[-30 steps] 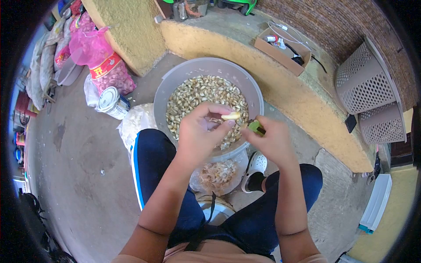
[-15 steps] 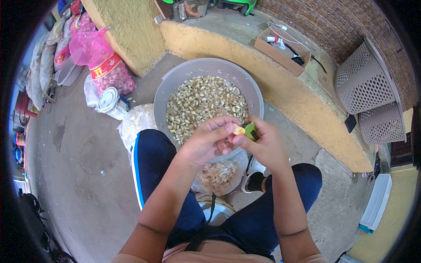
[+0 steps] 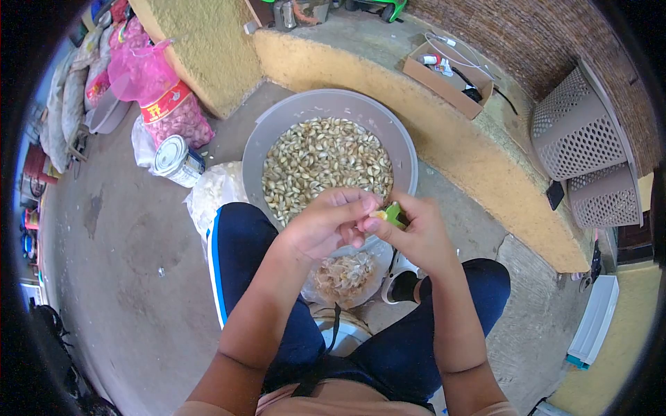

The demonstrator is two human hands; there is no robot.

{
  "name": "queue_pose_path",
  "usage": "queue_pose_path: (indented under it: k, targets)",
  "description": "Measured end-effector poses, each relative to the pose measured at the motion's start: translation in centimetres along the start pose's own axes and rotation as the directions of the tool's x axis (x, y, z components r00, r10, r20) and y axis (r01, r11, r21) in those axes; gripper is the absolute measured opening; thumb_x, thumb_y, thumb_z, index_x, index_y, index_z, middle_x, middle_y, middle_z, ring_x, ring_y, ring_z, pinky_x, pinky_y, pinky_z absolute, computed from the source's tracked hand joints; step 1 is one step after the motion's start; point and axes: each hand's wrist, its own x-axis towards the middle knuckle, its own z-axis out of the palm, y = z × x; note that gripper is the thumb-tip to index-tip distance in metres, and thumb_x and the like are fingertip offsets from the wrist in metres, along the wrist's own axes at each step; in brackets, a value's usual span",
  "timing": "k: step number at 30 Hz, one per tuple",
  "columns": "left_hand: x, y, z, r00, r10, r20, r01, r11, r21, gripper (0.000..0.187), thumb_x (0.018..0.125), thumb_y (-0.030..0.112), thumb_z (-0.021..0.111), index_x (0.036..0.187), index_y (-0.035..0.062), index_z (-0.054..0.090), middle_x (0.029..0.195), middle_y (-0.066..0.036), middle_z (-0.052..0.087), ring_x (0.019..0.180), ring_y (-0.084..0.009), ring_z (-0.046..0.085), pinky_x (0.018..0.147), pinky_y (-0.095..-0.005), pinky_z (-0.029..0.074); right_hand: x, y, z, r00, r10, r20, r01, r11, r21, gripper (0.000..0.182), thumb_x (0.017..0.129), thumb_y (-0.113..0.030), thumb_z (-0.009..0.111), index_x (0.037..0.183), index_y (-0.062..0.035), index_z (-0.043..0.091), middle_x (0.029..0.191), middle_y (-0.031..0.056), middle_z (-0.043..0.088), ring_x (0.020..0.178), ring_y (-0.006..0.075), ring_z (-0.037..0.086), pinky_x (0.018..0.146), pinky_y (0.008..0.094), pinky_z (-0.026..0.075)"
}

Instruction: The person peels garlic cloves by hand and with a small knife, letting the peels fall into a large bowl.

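Observation:
Above the near rim of a grey tub (image 3: 406, 139), my two hands meet. My left hand (image 3: 331, 220) pinches a pale garlic clove (image 3: 379, 215) between thumb and fingertips. In my right hand (image 3: 422, 232) is a small bright green tool (image 3: 395, 214); its working end is hidden by the fingers, so its exact kind cannot be made out. The right thumb presses against the clove. Many unpeeled garlic cloves (image 3: 326, 163) fill the tub. Below my hands, a clear plastic bag (image 3: 374, 274) holds papery garlic skins (image 3: 343, 275).
A white bag (image 3: 218, 191) and a paint can (image 3: 178, 161) stand left of the tub. Behind them is a pink mesh sack (image 3: 180, 121) of garlic. A yellow ledge (image 3: 444, 152) runs behind, bearing a cardboard box (image 3: 444, 87). Perforated baskets (image 3: 579, 132) hang at right.
The clove sits deeper between my fingers, with less of it showing. My right hand has turned slightly, tilting the green tool. The tub and bags stay put.

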Motion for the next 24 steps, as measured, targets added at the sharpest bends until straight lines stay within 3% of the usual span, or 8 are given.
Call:
queue_pose_path:
  k: [7,10,12,18,22,24]
  targets:
    - [0.0,0.4,-0.6,0.996,-0.085,-0.031,0.088,0.992,0.086,0.026,0.08,0.023,0.059,0.091,-0.0007,0.055,0.069,-0.002,0.054,0.055,-0.008,0.05,0.05,-0.0189,0.043,0.1,0.2,0.1,0.997,-0.072,0.033,0.076,0.983,-0.165,0.038,0.069,-0.038,0.066,0.07,-0.0028,0.053,0.053,0.0145,0.051,0.048,0.0282,0.053,0.045,0.0337,0.04]
    - [0.2,-0.3,-0.4,0.997,0.009,-0.076,-0.008,1.0,0.017,0.026,0.08,0.022,0.058,0.093,-0.0003,0.055,0.071,-0.003,0.056,0.055,-0.0079,0.051,0.049,-0.0187,0.043,0.3,0.2,0.9,0.988,-0.099,-0.117,0.087,0.991,-0.106,0.037,0.07,-0.036,0.065,0.068,-0.0016,0.051,0.052,0.0145,0.051,0.047,0.0269,0.053,0.044,0.0325,0.039]
    - [0.6,-1.2,-0.2,0.986,0.121,-0.114,-0.125,0.992,-0.026,0.027,0.08,0.022,0.058,0.096,-0.0001,0.055,0.075,-0.004,0.058,0.054,-0.008,0.053,0.046,-0.0185,0.043,0.4,0.6,1.5,0.987,-0.011,-0.161,0.005,0.999,-0.038,0.036,0.072,-0.034,0.064,0.068,-0.0003,0.051,0.052,0.0143,0.05,0.046,0.0235,0.052,0.043,0.0311,0.038]
    - [0.9,-2.3,0.6,0.917,0.336,-0.216,-0.335,0.941,0.042,0.022,0.082,0.019,0.057,0.095,0.0013,0.057,0.078,-0.003,0.057,0.061,-0.0083,0.052,0.05,-0.0191,0.041,0.8,1.4,2.8,0.974,0.126,-0.187,-0.08,0.968,0.237,0.035,0.078,-0.031,0.059,0.069,0.0017,0.052,0.052,0.0103,0.052,0.047,0.0122,0.048,0.044,0.0279,0.038]
    - [0.9,-2.3,1.0,0.897,0.366,-0.247,-0.352,0.931,0.098,0.022,0.081,0.018,0.057,0.095,0.0015,0.057,0.079,-0.003,0.057,0.063,-0.0082,0.052,0.05,-0.0192,0.041,0.8,1.3,3.1,0.975,0.185,-0.121,-0.117,0.896,0.429,0.034,0.08,-0.031,0.058,0.069,0.0014,0.052,0.053,0.0079,0.053,0.049,0.01,0.048,0.044,0.0276,0.038]
    - [0.9,-2.1,0.9,0.911,0.336,-0.239,-0.329,0.942,0.069,0.022,0.081,0.018,0.057,0.095,0.0017,0.057,0.078,-0.002,0.057,0.062,-0.0082,0.052,0.05,-0.0191,0.041,0.9,1.7,3.2,0.976,0.125,-0.177,-0.057,0.936,0.346,0.035,0.08,-0.032,0.057,0.068,0.0013,0.052,0.052,0.0088,0.052,0.048,0.011,0.048,0.044,0.0282,0.038]
